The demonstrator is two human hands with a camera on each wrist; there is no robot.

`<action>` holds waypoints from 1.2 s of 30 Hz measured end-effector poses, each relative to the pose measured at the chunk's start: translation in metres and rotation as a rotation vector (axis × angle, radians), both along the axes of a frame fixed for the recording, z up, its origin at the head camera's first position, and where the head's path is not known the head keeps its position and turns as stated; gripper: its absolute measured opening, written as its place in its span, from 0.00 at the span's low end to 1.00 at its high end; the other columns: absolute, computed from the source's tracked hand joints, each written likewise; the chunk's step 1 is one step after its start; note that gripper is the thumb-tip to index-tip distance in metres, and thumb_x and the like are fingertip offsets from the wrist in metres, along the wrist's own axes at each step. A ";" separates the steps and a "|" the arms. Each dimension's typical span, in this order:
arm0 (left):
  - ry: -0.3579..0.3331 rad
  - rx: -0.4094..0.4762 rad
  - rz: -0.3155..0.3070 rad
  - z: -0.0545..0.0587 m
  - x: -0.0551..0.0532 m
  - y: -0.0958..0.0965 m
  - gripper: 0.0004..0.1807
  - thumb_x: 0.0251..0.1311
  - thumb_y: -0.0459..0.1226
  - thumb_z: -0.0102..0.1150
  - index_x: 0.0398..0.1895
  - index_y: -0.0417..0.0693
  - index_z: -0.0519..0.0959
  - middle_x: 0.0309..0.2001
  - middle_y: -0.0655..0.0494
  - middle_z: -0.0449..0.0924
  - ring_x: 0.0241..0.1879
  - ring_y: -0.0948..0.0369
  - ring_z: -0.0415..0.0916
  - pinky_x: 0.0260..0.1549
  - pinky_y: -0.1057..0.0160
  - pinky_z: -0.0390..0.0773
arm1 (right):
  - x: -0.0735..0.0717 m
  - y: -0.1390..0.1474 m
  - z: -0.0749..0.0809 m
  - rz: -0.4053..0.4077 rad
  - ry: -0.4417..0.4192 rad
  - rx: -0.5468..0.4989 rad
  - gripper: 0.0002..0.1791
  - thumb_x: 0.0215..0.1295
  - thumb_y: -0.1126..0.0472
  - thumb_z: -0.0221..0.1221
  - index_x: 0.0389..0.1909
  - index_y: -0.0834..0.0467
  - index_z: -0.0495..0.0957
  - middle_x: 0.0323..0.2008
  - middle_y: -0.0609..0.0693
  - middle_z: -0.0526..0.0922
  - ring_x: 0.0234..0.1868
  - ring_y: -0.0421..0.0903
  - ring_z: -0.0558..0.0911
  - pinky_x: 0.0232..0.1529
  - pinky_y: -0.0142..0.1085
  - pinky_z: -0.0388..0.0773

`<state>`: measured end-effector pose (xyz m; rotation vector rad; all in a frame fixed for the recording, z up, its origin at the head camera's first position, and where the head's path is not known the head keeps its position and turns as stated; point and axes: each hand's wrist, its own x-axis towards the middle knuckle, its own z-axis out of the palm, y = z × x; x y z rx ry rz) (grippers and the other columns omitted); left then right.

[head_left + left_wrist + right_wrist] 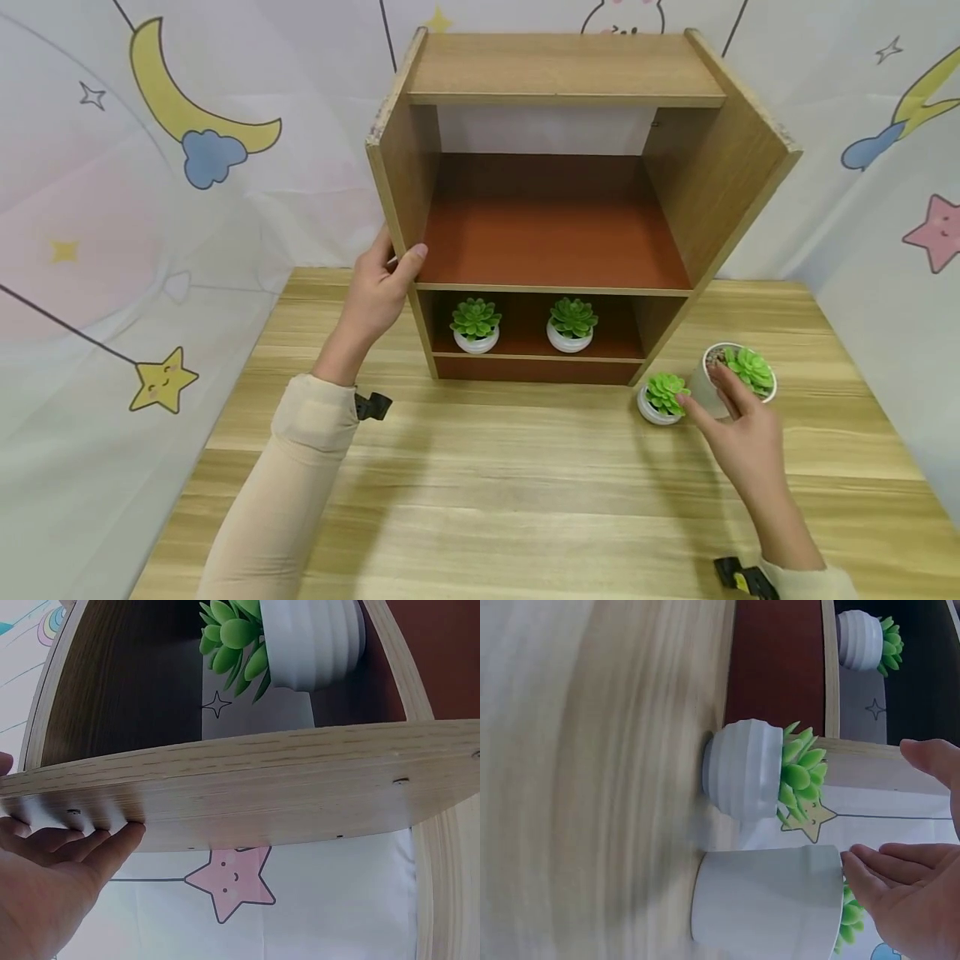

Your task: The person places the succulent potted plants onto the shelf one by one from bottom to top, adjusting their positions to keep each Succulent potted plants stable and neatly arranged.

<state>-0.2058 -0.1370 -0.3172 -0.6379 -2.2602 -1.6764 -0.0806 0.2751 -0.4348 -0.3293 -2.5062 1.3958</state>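
Note:
My left hand (381,287) holds the left side panel of a wooden shelf (555,290), the thumb at its front edge and the fingers along the outer face. Over at the right, my right hand (750,437) hovers with thumb and fingers apart, by a small potted succulent (663,398) and a larger white pot (769,900) with a green succulent. In the right wrist view the fingertips are near the larger pot's rim; whether they touch it I cannot tell. The small white ribbed pot (742,769) stands beside the larger one on the table.
Two more small potted succulents stand on the lower shelf, one left (476,325) and one right (572,323). The wood-grain table (510,483) extends in front. A printed cloth backdrop (315,200) surrounds it at the back and sides.

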 end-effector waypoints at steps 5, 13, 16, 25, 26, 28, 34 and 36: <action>-0.007 0.000 0.000 0.000 0.000 -0.001 0.28 0.72 0.32 0.48 0.73 0.36 0.60 0.67 0.35 0.65 0.64 0.47 0.66 0.59 0.45 0.68 | 0.005 -0.003 -0.005 -0.113 0.111 0.012 0.31 0.58 0.62 0.71 0.64 0.61 0.75 0.60 0.57 0.77 0.60 0.43 0.76 0.53 0.25 0.71; -0.002 -0.004 0.012 0.001 -0.001 -0.001 0.27 0.72 0.32 0.48 0.72 0.36 0.61 0.66 0.36 0.66 0.64 0.47 0.66 0.60 0.46 0.68 | 0.010 -0.002 -0.012 -0.110 0.014 -0.009 0.31 0.58 0.60 0.71 0.61 0.65 0.76 0.57 0.61 0.78 0.56 0.42 0.79 0.47 0.22 0.72; -0.003 -0.001 0.014 0.001 -0.001 -0.001 0.27 0.72 0.32 0.48 0.72 0.35 0.61 0.66 0.36 0.66 0.64 0.47 0.66 0.60 0.46 0.67 | 0.011 0.000 -0.014 -0.101 -0.054 0.004 0.34 0.57 0.54 0.72 0.62 0.65 0.75 0.58 0.60 0.77 0.58 0.48 0.77 0.47 0.20 0.71; -0.007 -0.001 0.019 0.000 -0.001 -0.001 0.28 0.72 0.32 0.48 0.73 0.35 0.60 0.66 0.35 0.65 0.64 0.47 0.66 0.60 0.46 0.67 | 0.006 0.006 -0.025 0.035 -0.256 0.092 0.51 0.56 0.41 0.70 0.71 0.69 0.61 0.66 0.66 0.66 0.65 0.64 0.66 0.62 0.53 0.63; -0.008 -0.001 0.019 0.000 -0.001 -0.001 0.28 0.72 0.32 0.48 0.73 0.35 0.60 0.67 0.35 0.65 0.64 0.47 0.66 0.60 0.46 0.67 | 0.005 0.007 -0.027 0.046 -0.259 0.102 0.52 0.56 0.41 0.69 0.71 0.69 0.60 0.66 0.68 0.65 0.65 0.65 0.66 0.62 0.56 0.63; -0.007 -0.002 0.016 0.000 -0.001 -0.001 0.28 0.72 0.32 0.48 0.73 0.36 0.59 0.67 0.36 0.65 0.64 0.47 0.66 0.60 0.46 0.68 | 0.004 0.007 -0.030 0.057 -0.260 0.116 0.52 0.56 0.41 0.69 0.71 0.69 0.60 0.66 0.68 0.64 0.65 0.65 0.66 0.61 0.57 0.64; -0.006 0.003 0.011 -0.001 -0.001 0.001 0.28 0.72 0.32 0.48 0.73 0.36 0.60 0.66 0.36 0.66 0.64 0.48 0.66 0.59 0.47 0.68 | 0.000 0.008 -0.038 0.074 -0.259 -0.005 0.53 0.56 0.46 0.71 0.72 0.69 0.56 0.66 0.70 0.63 0.65 0.63 0.67 0.58 0.40 0.70; -0.004 0.005 0.010 -0.001 -0.001 0.001 0.28 0.72 0.32 0.48 0.73 0.36 0.60 0.66 0.36 0.66 0.63 0.48 0.67 0.59 0.47 0.68 | -0.001 0.009 -0.040 0.081 -0.268 -0.043 0.54 0.56 0.46 0.71 0.73 0.70 0.54 0.66 0.71 0.62 0.65 0.62 0.67 0.54 0.33 0.71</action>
